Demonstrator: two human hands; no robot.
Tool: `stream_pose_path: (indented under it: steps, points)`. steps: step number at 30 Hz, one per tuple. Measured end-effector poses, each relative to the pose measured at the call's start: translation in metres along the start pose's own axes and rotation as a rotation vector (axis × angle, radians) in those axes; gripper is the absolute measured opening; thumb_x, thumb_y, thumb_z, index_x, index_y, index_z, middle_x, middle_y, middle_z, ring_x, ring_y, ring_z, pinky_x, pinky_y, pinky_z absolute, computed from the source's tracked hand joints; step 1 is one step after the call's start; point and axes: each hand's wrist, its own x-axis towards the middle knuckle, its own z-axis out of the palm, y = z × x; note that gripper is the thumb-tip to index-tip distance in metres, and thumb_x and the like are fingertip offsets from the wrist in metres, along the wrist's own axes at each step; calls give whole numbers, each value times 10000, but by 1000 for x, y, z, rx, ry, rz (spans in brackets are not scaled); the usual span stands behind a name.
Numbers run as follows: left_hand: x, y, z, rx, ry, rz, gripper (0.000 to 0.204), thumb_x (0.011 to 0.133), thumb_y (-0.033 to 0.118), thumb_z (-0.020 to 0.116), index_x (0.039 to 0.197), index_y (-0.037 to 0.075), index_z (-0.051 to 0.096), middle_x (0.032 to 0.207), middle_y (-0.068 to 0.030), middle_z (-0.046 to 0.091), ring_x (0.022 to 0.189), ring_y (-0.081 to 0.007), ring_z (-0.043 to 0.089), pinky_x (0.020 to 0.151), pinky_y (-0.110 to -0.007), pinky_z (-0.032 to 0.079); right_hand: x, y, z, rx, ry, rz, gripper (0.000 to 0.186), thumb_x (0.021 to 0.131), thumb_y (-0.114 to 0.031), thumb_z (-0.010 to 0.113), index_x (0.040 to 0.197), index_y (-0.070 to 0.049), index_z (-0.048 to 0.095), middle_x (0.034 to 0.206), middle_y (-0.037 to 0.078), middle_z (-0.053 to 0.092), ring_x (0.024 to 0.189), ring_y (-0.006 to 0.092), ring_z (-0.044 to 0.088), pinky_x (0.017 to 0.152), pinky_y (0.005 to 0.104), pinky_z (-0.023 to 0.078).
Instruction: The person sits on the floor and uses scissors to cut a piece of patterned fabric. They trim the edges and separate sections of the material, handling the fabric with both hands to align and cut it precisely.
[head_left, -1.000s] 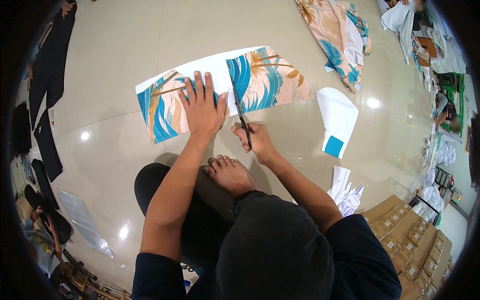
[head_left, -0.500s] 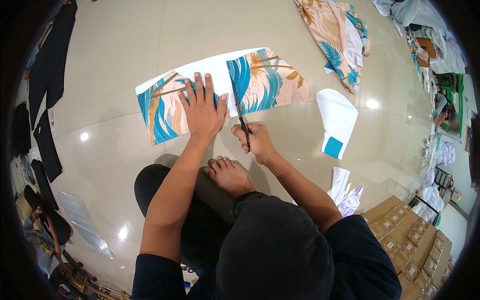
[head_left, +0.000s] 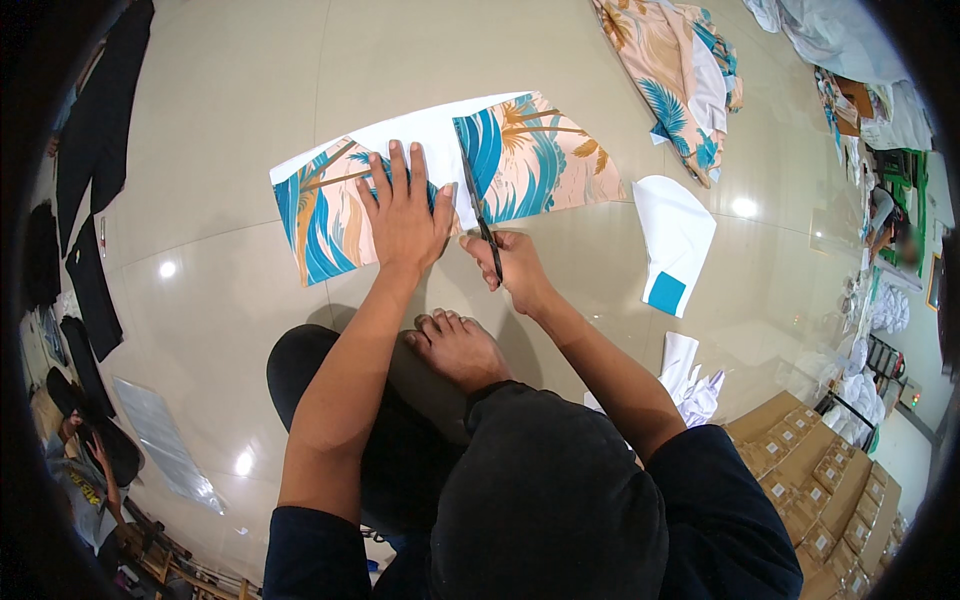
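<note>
Fabric with a peach, teal and brown palm print (head_left: 540,165) lies flat on the floor, a white strip (head_left: 434,140) showing along its far edge and down between two printed parts. My left hand (head_left: 408,220) rests flat on the left printed part, fingers spread. Black scissors (head_left: 480,215) are in my right hand (head_left: 516,270), my fingers round the handles. Their blades point away from me and lie along the near left edge of the right printed part, beside the white strip. Whether the blades are parted is hard to make out.
To the right lies a white cut piece (head_left: 672,235) with a teal square. A crumpled printed cloth (head_left: 685,85) lies farther off. My bare foot (head_left: 462,350) is just below the fabric. Cardboard boxes (head_left: 815,475) stand lower right; black trousers (head_left: 100,110) and a clear plastic sheet (head_left: 165,440) lie left.
My right hand and the scissors have shifted slightly away from me. My left hand stays flat in nearly the same place on the fabric.
</note>
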Motion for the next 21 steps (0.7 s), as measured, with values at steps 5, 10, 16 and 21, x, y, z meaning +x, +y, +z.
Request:
stream_pose_path:
  steps: [5, 10, 16, 21]
  points:
    - [0, 0, -1, 13, -17, -7, 790, 1137, 553, 419, 1782, 122, 267, 1848, -195, 204, 1692, -498, 128, 1344, -692, 69, 5, -7, 3, 21, -5, 16, 334, 961, -302, 850, 835, -81, 633, 670, -24, 563, 505, 69, 504, 472, 262, 394]
    - [1, 1, -1, 27, -43, -15, 802, 1145, 582, 393, 1786, 120, 255, 1858, -182, 176, 1702, -479, 103, 1352, -682, 46, 7, -9, 6, 39, 3, 13, 317, 961, -274, 855, 827, -80, 642, 660, -21, 572, 496, 69, 507, 458, 261, 394]
    - [0, 1, 0, 7, -5, -1, 781, 1139, 537, 424, 1775, 108, 279, 1840, -211, 219, 1690, -507, 135, 1339, -699, 81, 7, -9, 6, 44, 2, 13, 314, 968, -238, 850, 793, -93, 633, 649, -30, 564, 492, 68, 505, 445, 264, 393]
    - [0, 0, 0, 20, -19, -3, 797, 1144, 566, 408, 1779, 106, 268, 1847, -201, 198, 1695, -496, 118, 1345, -690, 62, 5, -9, 6, 40, 3, -6, 324, 965, -245, 852, 784, -89, 634, 652, -24, 564, 496, 67, 507, 450, 265, 394]
